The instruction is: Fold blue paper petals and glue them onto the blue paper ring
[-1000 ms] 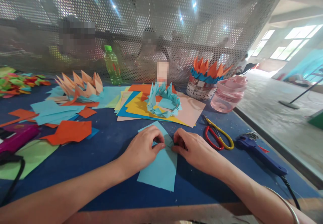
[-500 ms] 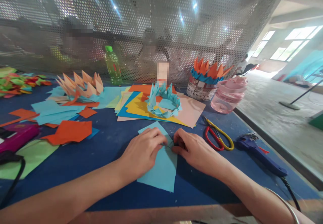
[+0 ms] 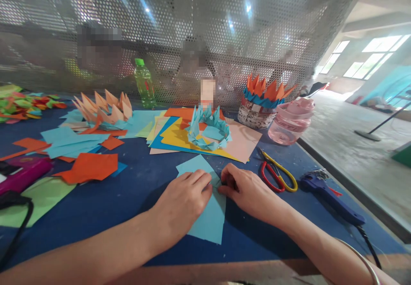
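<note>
A light blue paper sheet [image 3: 208, 221] lies on the dark blue table [image 3: 135, 191] in front of me. My left hand [image 3: 184, 201] rests flat on the sheet's left part, fingers stretched toward the middle. My right hand [image 3: 245, 191] sits at the sheet's right edge, its fingers curled and pressed down on the paper, pinching a fold. The two hands almost touch over the sheet.
Behind the sheet is a stack of coloured papers [image 3: 175, 137] with a light blue folded paper crown [image 3: 208, 129] on it. Red and yellow scissors [image 3: 276, 173] and a blue glue gun [image 3: 330, 197] lie right. Orange paper [image 3: 88, 167], a pink jar [image 3: 290, 120] and a green bottle [image 3: 144, 84] stand around.
My left hand has uncurled and slid flat across the blue sheet, covering more of it. My right hand has barely moved.
</note>
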A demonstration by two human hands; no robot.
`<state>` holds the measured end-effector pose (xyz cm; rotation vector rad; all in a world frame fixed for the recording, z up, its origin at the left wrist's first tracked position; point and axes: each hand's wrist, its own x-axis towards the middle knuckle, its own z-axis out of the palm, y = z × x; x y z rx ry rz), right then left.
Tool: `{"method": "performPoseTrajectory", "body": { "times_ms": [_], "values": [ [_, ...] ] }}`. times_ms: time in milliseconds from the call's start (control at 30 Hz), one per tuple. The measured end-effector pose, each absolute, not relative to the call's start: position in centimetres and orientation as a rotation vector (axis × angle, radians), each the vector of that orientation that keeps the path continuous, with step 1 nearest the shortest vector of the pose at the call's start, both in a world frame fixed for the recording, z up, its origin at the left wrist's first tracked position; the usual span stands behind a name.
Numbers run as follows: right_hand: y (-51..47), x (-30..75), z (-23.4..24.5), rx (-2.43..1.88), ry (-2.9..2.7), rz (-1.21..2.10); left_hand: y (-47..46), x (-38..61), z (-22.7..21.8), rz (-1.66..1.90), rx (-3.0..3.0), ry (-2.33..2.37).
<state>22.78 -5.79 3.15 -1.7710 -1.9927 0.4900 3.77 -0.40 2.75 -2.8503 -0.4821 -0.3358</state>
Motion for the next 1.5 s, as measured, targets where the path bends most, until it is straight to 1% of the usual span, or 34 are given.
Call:
{"method": "performPoseTrajectory", "body": {
  "times_ms": [233,533,800,1133,1367,1500],
  "values": [
    [-5.6,22.1,3.1,-1.862,-1.936,0.481,-0.3,3.9,3.0,-0.43,-2.832,-0.454],
    [-5.9,22.5,3.4,-1.786,-2.013,0.477,-0.3,3.6,3.1,-0.406,-2.801,-0.453],
    [-5.9,22.5,3.5,-1.718,-2.078,0.456,-0.4,3.3,2.9,-0.501,-2.756,-0.417],
    [-5.8,22.5,3.3,-1.688,-2.087,0.443,-0.5,3.0,3.0,-0.443,-2.686,-0.458],
    [-4.7,22.3,3.9,-1.734,-2.027,0.571,-0.4,2.9,2.9,-0.5,-2.714,-0.419],
    [-3.6,21.8,3.7,-1.722,-2.005,0.534,-0.3,2.9,3.0,-0.497,-2.712,-0.417]
  ]
}}
